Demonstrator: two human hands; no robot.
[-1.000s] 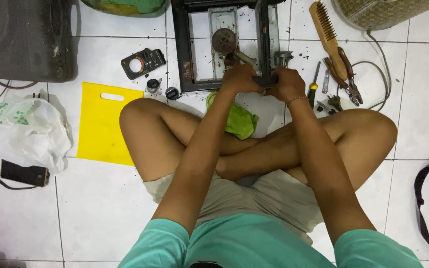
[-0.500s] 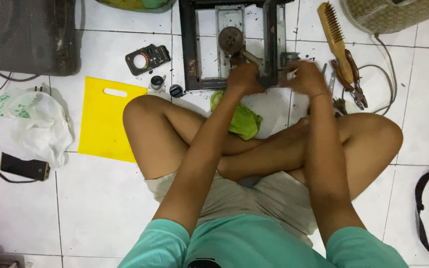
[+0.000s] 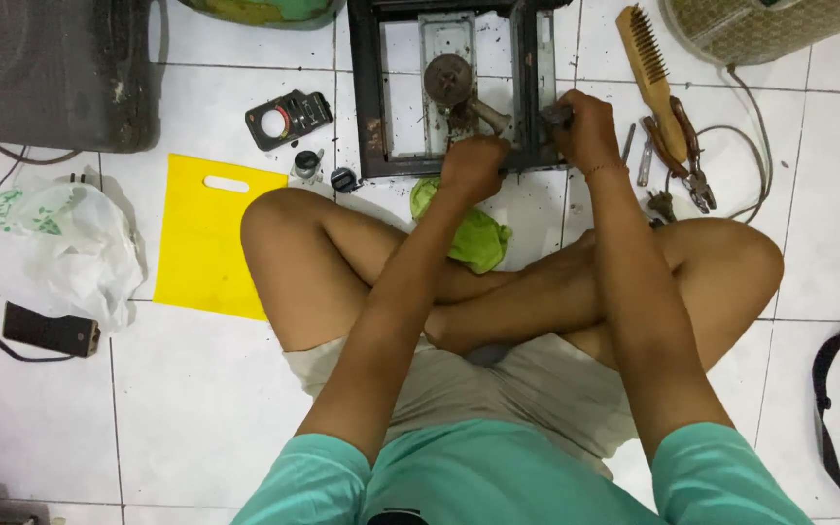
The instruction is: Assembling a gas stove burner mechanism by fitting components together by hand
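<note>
I sit cross-legged on a white tiled floor in front of a black metal stove frame [image 3: 366, 107] with a round rusty burner [image 3: 447, 74] and its pipe inside. My left hand [image 3: 474, 167] is closed on the frame's near edge by the burner pipe. My right hand [image 3: 587, 128] grips a small dark part at the frame's right near corner. A green cloth [image 3: 478, 238] lies on the floor between my knees, just below the frame.
Left of the frame lie a black meter [image 3: 287, 118], two small caps [image 3: 308, 161] and a yellow plastic bag [image 3: 208, 233]. A wire brush [image 3: 651, 68], pliers [image 3: 690, 165] and a screwdriver lie at the right. A white plastic bag [image 3: 70, 248] and phone [image 3: 51, 331] are at far left.
My view has shifted, so the frame sits further right. My right hand moved from the frame's near edge to its right corner; my left hand slid a little left along the edge.
</note>
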